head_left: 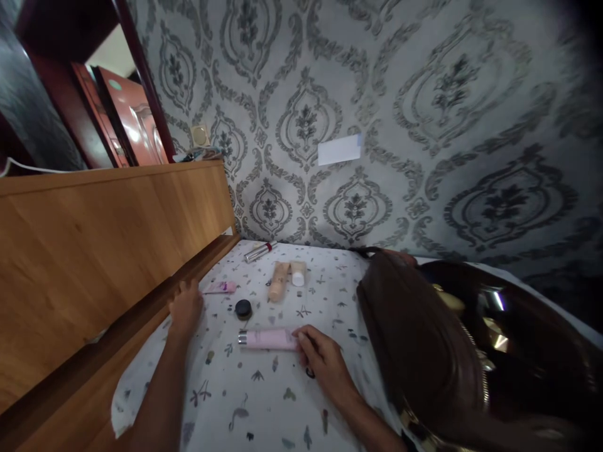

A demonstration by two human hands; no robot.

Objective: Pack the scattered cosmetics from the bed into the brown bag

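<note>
My right hand (323,358) is closed on the flat end of a pale pink squeeze tube (268,339), which lies sideways on the patterned sheet with its silver cap to the left. My left hand (185,306) rests at the bed's edge with its fingers apart, holding nothing I can see. Beside its fingertips is a smaller pink tube (221,287); whether they touch, I cannot tell. A round black-lidded jar (244,309) sits between the hands. Farther back are a beige tube (279,282) and a shorter tube with a white cap (298,275).
A silver cylinder with a red band (258,252) lies near the wall. To the right stands a dark brown leather bag (419,339) beside a shiny dark bag (513,326). A wooden board (117,238) borders the bed on the left. Patterned wallpaper (306,113) covers the wall behind.
</note>
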